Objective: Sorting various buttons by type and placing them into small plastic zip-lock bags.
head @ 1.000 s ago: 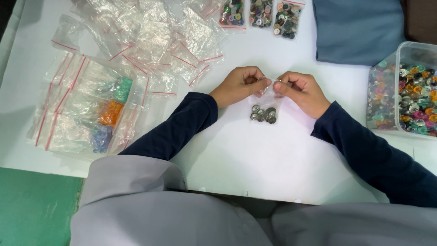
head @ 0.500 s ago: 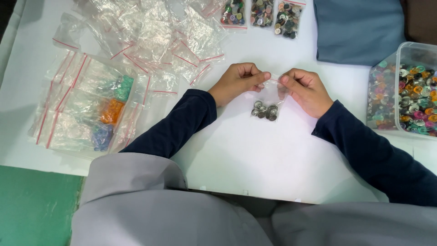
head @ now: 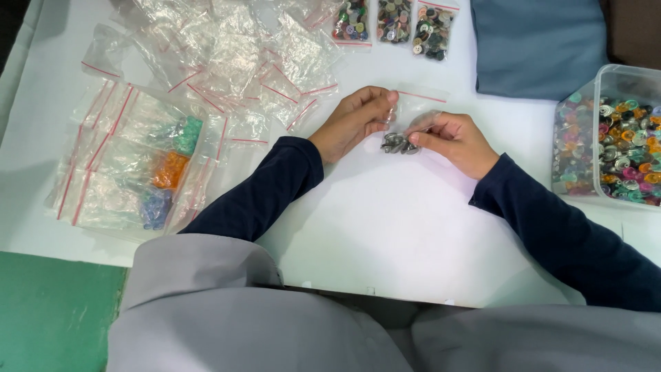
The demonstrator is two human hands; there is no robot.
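A small clear zip bag [head: 413,114] with a red strip lies tilted just above the white table, and a cluster of grey buttons [head: 398,143] shows through its lower end. My left hand [head: 352,122] pinches the bag's left edge with thumb and forefinger. My right hand [head: 454,141] grips the bag's lower right side, its fingertips right beside the buttons. Both dark blue sleeves reach in from the bottom of the head view.
A heap of clear zip bags [head: 227,55] fills the far left, with bags of coloured buttons [head: 162,169] nearer. Three filled button bags [head: 392,21] lie at the top. A clear tub of mixed buttons [head: 620,141] stands right, blue cloth [head: 540,45] behind it.
The bag has turned from hanging between both hands to a tilt. My right hand dropped to its lower end by the buttons, and my left hand shifted slightly along the edge.
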